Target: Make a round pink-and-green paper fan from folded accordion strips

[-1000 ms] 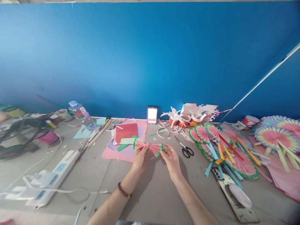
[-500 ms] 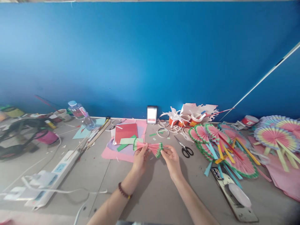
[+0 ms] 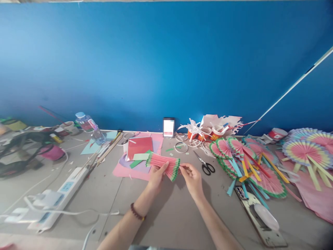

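Pleated paper (image 3: pixel 169 170), pink with green edges, is held above the table, its folds partly spread. My left hand (image 3: pixel 156 178) is closed on it from below, thumb lying over the front of the folds. At its right green edge, my right hand (image 3: pixel 191 178) is in a pinch, the fingertips at the paper's border. Behind the paper's left end lie a pale green strip (image 3: pixel 137 157), a darker green strip (image 3: pixel 135 164) and a red paper pack (image 3: pixel 140 147) on pink sheets (image 3: pixel 119 172). Black-handled scissors (image 3: pixel 206 166) rest right of my right hand.
Finished paper fans (image 3: pixel 270 180) with coloured strips are heaped at the right, near a phone (image 3: pixel 262 222) with a white mouse (image 3: pixel 266 216) on it. Left are a power strip (image 3: pixel 65 189), sticks (image 3: pixel 109 149) and a bottle (image 3: pixel 93 130). Paper cups (image 3: pixel 205 132) stand behind.
The pleated paper has gone from a gathered bow shape to a more evenly spread band. My left thumb has shifted right and lower; my right hand has moved slightly.
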